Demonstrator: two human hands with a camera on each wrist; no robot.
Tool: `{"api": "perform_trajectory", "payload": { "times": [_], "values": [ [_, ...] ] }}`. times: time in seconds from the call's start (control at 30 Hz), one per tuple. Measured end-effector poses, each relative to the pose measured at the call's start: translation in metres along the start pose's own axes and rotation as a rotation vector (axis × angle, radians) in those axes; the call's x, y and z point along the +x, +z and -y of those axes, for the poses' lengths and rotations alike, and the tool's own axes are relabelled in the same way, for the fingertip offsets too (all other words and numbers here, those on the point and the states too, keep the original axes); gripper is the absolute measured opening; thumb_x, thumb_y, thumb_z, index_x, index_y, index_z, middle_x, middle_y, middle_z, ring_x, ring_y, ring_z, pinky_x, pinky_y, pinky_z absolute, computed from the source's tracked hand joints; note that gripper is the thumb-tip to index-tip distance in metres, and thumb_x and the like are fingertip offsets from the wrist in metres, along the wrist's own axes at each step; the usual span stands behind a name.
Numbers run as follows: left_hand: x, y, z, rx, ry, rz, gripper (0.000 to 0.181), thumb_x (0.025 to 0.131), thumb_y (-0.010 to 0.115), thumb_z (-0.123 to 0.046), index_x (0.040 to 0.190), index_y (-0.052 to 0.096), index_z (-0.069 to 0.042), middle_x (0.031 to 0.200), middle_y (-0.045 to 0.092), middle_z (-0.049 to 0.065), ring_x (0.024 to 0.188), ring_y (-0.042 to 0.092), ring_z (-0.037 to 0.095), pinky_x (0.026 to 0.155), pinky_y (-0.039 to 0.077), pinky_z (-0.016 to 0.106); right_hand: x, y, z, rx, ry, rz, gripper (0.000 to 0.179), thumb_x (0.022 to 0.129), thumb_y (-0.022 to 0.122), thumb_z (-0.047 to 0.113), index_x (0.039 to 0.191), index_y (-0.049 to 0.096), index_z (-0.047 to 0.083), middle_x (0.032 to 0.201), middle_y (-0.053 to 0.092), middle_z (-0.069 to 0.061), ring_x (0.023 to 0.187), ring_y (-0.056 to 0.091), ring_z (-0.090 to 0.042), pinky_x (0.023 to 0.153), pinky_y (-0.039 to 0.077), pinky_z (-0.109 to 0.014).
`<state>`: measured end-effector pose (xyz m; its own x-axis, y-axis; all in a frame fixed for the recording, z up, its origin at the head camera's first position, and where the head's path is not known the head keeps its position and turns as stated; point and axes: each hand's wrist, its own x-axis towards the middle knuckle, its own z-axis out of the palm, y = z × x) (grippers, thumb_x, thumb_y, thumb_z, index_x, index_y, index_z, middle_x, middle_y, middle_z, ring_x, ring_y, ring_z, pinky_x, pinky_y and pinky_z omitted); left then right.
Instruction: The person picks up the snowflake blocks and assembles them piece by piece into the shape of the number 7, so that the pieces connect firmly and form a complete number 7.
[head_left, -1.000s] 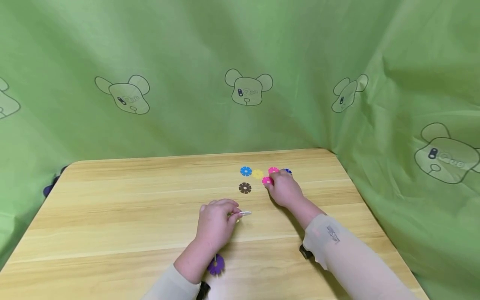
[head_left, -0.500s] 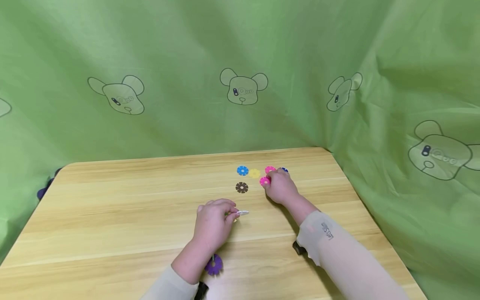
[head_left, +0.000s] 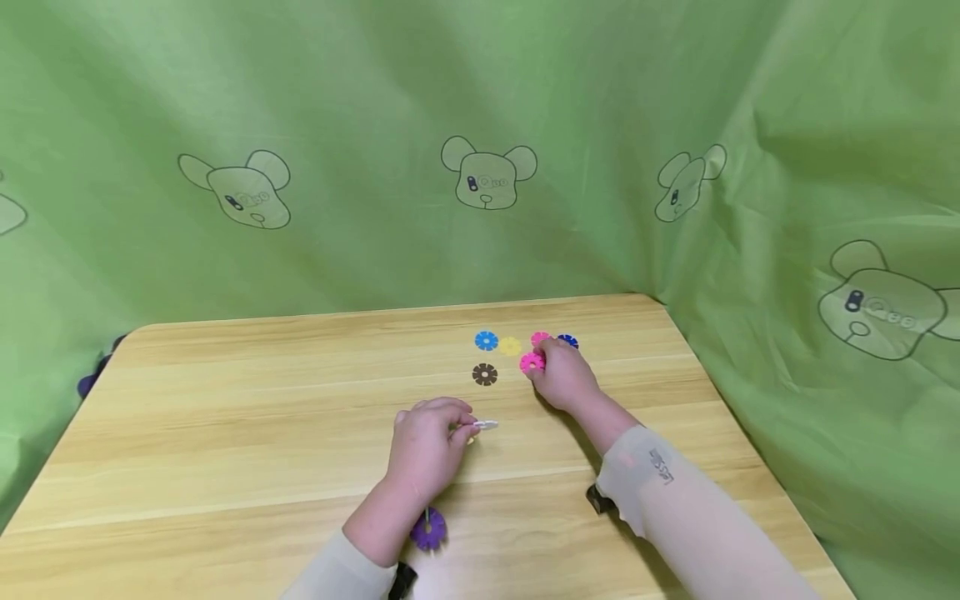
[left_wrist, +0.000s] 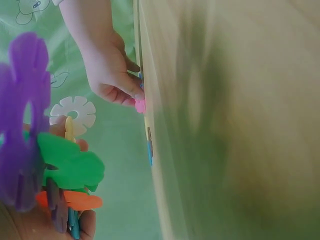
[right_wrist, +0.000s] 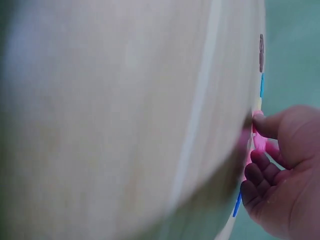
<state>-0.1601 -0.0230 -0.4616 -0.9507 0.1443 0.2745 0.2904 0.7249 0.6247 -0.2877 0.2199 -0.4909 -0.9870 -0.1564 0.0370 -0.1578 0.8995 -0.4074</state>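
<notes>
Pinching a pink slotted disc [head_left: 527, 363] between thumb and fingers, the right hand [head_left: 567, 377] is close to the far edge of the desk [head_left: 225, 417], toward its far right corner. Whether that disc touches the desktop cannot be told. It looks like thin plastic, so it should be light, fairly stiff and hard to break, though its smooth face may slip. The rim is the best hold, with the notches left free; flat on the wood, such a disc would offer only a slim edge to fingertips.

Nearer the front edge, the left hand [head_left: 423, 446] grips a cluster of interlocked discs [left_wrist: 70, 161], among them purple, green, orange and white ones. That cluster should weigh little but feel awkward, its branches perhaps twisting at the slots, so holding near a joint seems safest.

Light blue [head_left: 478, 341], yellow [head_left: 511, 346] and brown discs [head_left: 477, 375] lie left of the right hand.
</notes>
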Motion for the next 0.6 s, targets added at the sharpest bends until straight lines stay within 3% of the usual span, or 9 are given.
{"api": "perform_trajectory", "payload": {
  "times": [0.1, 0.37, 0.6],
  "values": [
    [0.0, 0.0, 0.001, -0.005, -0.001, -0.005, 0.005, 0.092, 0.083, -0.024, 0.09, 0.081, -0.02, 0.112, 0.079, -0.006, 0.108, 0.072, 0.021, 0.09, 0.046, 0.043, -0.002, 0.0, 0.0, 0.01, -0.019, -0.007, 0.042, 0.098, 0.074, 0.015, 0.133, 0.061, -0.007, 0.121, 0.067, -0.022, 0.113, 0.064, -0.04, 0.103, 0.053, -0.055],
    [0.001, -0.002, 0.002, -0.023, -0.029, 0.0, 0.007, 0.093, 0.082, -0.025, 0.091, 0.081, -0.019, 0.111, 0.079, -0.006, 0.108, 0.072, 0.022, 0.087, 0.045, 0.041, -0.01, -0.004, 0.007, 0.046, -0.065, -0.039, 0.017, 0.101, 0.068, 0.007, 0.117, 0.068, 0.002, 0.109, 0.071, -0.013, 0.105, 0.068, -0.035, 0.097, 0.056, -0.052],
    [0.001, -0.003, 0.002, -0.028, -0.036, 0.0, 0.007, 0.094, 0.082, -0.025, 0.091, 0.08, -0.019, 0.111, 0.079, -0.006, 0.107, 0.072, 0.022, 0.085, 0.044, 0.039, -0.022, -0.007, 0.011, 0.108, -0.097, -0.035, 0.023, 0.102, 0.067, 0.005, 0.123, 0.072, -0.001, 0.124, 0.071, -0.02, 0.121, 0.065, -0.041, 0.109, 0.049, -0.056]
  ]
}}
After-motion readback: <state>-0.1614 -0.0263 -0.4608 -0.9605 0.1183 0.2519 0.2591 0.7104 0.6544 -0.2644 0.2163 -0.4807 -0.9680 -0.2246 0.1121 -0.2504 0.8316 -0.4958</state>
